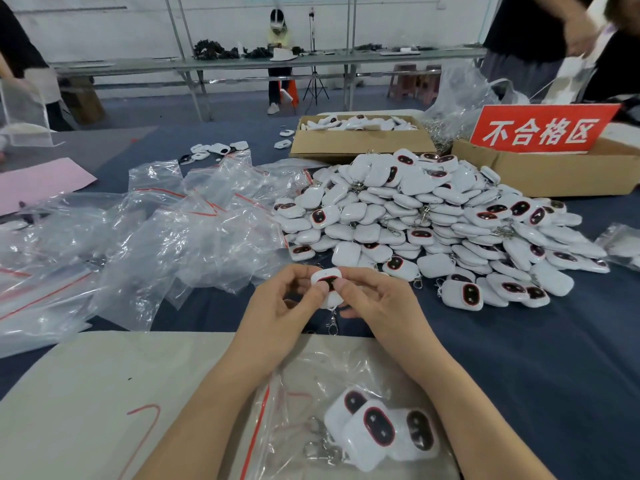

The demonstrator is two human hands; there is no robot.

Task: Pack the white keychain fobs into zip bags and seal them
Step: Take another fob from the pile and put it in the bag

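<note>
Above the filled zip bag | left hand, right hand | grip: both pinch one white fob, fingers curled narrow

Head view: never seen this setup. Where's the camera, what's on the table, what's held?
No machine here: a person works bare-handed, and the single picture comes from a wide-angle camera on their head, looking forward and down. The left hand and right hand together pinch one white fob, its metal clip dangling below. Nearest the camera lies a zip bag with three fobs inside. Ahead to the right is a big pile of fobs; to the left, a heap of empty zip bags. Behind sit two cardboard boxes, one with a red sign.
</note>
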